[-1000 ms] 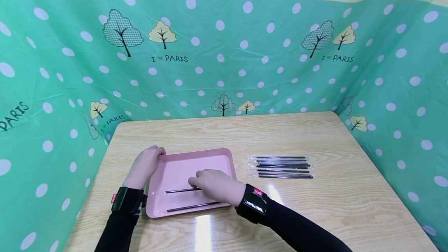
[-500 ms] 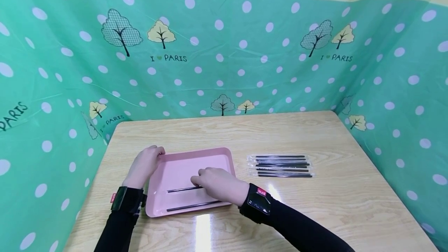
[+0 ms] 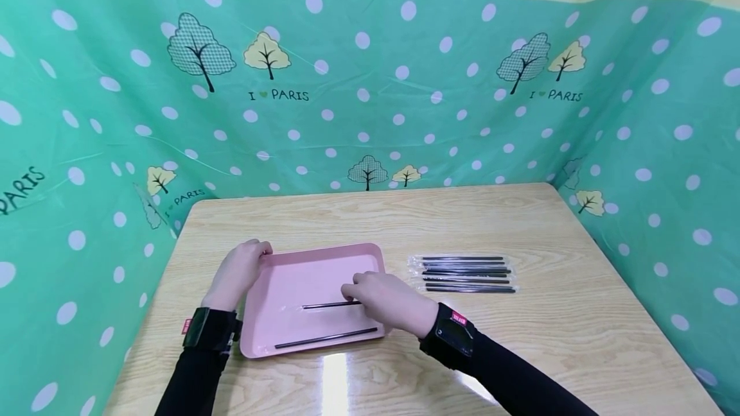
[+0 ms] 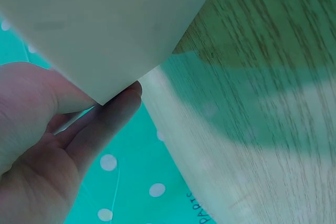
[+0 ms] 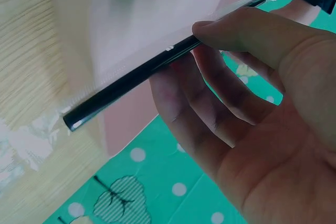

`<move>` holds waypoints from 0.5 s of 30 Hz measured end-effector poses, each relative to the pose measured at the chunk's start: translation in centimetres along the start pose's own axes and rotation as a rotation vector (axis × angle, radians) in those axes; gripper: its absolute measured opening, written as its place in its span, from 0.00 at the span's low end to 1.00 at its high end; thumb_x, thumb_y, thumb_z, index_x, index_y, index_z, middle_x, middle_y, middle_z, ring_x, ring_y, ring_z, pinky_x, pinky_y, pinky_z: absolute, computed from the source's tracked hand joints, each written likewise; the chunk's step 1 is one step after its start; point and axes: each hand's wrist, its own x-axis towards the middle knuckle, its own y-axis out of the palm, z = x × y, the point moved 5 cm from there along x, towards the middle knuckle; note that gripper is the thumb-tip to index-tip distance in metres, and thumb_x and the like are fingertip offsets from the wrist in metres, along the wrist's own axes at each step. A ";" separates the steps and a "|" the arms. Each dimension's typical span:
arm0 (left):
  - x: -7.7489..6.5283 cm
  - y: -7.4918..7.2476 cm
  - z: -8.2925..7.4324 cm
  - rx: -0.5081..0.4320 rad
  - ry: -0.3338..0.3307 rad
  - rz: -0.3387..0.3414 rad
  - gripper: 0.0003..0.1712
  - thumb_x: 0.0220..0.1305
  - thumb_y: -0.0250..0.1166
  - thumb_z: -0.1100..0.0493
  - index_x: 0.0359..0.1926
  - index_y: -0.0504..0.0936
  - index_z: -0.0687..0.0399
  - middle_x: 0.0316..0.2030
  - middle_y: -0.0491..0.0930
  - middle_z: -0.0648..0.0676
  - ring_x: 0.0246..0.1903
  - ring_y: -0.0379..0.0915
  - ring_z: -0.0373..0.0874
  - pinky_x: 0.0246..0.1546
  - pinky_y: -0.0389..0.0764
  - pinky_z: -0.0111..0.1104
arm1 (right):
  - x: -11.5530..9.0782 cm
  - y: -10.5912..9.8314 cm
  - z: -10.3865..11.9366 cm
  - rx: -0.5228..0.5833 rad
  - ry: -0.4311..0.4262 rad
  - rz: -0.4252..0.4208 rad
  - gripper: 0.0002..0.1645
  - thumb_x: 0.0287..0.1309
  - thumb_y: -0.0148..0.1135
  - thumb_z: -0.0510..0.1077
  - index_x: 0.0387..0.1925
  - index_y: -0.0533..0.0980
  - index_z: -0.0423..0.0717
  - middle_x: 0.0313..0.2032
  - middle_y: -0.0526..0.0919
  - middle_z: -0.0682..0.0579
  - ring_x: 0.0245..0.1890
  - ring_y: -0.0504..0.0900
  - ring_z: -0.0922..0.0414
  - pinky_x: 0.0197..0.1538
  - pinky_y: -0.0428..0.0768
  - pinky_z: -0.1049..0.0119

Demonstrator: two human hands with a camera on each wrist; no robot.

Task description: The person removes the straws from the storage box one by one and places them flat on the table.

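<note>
My left hand grips the far left corner of the pink tray; in the left wrist view its thumb and fingers pinch the tray's wall. Over the tray's right half, my right hand holds a black straw in a clear plastic sleeve. In the right wrist view, thumb and fingertips pinch that straw partway along its length, and the wrapper sticks out past both ends. A second wrapped straw lies along the near side of the tray.
Several more wrapped black straws lie side by side on the wooden table, right of the tray. A green dotted curtain encloses the table's back and sides.
My right hand has moved right, drawing the straw along with it, and more of the near straw now shows. My left hand and the tray have stayed in place.
</note>
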 end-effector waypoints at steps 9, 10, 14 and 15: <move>-0.1 0.0 0.1 -0.003 0.004 0.003 0.06 0.65 0.66 0.76 0.39 0.86 0.65 0.31 0.82 0.59 0.34 0.82 0.56 0.38 0.86 0.48 | -2.8 -0.3 -2.6 0.043 0.044 -0.028 0.11 0.62 0.64 0.28 0.37 0.79 0.48 0.30 0.77 0.56 0.28 0.72 0.63 0.29 0.73 0.73; 0.0 0.1 0.2 -0.003 0.004 0.003 0.06 0.65 0.66 0.76 0.39 0.86 0.65 0.31 0.82 0.59 0.34 0.82 0.56 0.38 0.86 0.48 | -3.1 -0.3 -2.9 0.046 0.046 -0.036 0.11 0.62 0.65 0.29 0.37 0.79 0.48 0.30 0.77 0.56 0.28 0.73 0.63 0.29 0.73 0.72; 0.0 0.1 0.2 -0.003 0.000 0.005 0.06 0.65 0.65 0.76 0.39 0.86 0.66 0.31 0.81 0.59 0.34 0.82 0.56 0.38 0.86 0.48 | -4.2 -0.4 -4.1 0.006 0.047 -0.069 0.13 0.59 0.67 0.28 0.37 0.79 0.49 0.29 0.77 0.56 0.26 0.74 0.62 0.28 0.73 0.71; 0.0 0.1 0.3 -0.004 -0.002 0.006 0.06 0.65 0.65 0.76 0.39 0.86 0.66 0.31 0.81 0.59 0.34 0.82 0.56 0.38 0.86 0.48 | -4.5 -0.5 -4.3 -0.005 0.049 -0.077 0.14 0.58 0.67 0.27 0.37 0.80 0.49 0.28 0.77 0.56 0.26 0.73 0.62 0.27 0.72 0.71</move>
